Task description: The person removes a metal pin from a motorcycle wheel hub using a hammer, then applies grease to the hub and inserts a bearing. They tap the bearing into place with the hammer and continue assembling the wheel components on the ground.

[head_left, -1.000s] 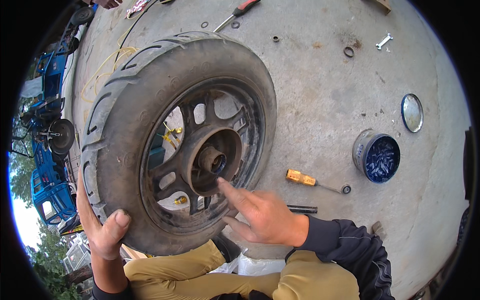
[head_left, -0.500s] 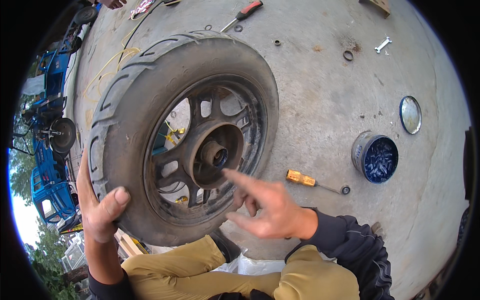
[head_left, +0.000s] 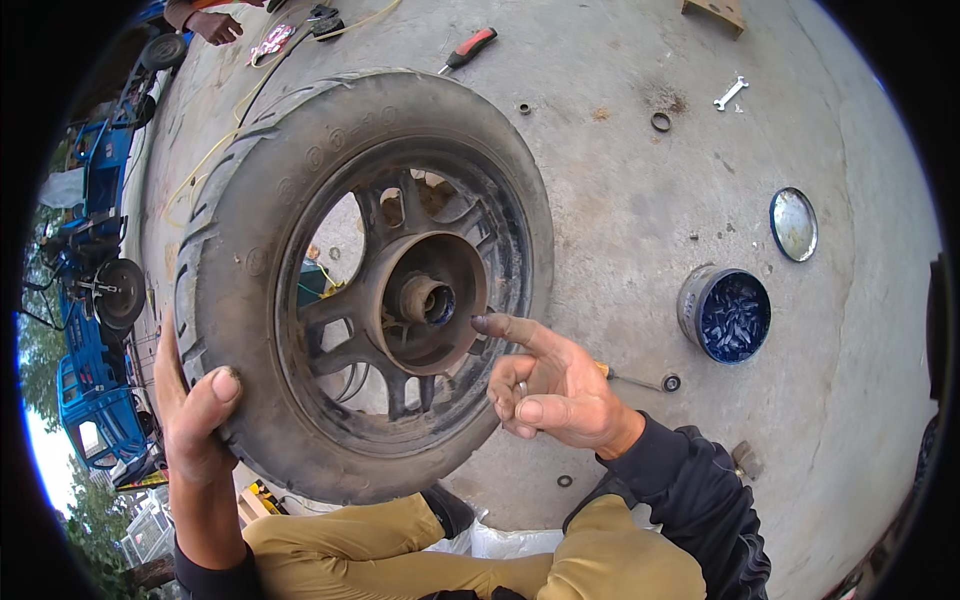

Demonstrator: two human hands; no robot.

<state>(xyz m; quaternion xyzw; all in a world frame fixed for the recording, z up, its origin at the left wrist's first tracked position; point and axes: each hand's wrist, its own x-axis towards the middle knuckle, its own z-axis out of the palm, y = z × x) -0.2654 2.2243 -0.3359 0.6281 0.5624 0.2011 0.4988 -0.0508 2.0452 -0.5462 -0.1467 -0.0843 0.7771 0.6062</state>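
Observation:
A motorcycle-type wheel with a worn black tyre (head_left: 235, 280) stands tilted in front of me. My left hand (head_left: 195, 425) grips the tyre's lower left, thumb on the sidewall. At the wheel's centre is a rusty drum-shaped hub (head_left: 400, 345), with dark blue grease (head_left: 441, 305) around the inner bore. Just right of the hub is my right hand (head_left: 560, 392), holding nothing. Its index finger is stretched out with a dark-smeared tip, and its other fingers are bent. An open tin (head_left: 690, 305) of dark blue grease sits to the right, its round lid (head_left: 795, 225) lying beyond.
A yellow-handled screwdriver (head_left: 640, 381), partly behind my right hand, has its tip in a small bearing (head_left: 671, 383). Farther off lie a red-and-black screwdriver (head_left: 470, 48), a metal ring (head_left: 661, 122) and a spanner (head_left: 732, 94). Another person's hand (head_left: 215, 27) shows at top left, near a blue vehicle (head_left: 95, 400).
My right index finger has drawn back from the hub's opening, and the hand has turned. The wheel has tipped slightly, its face showing more. The view has shifted a little.

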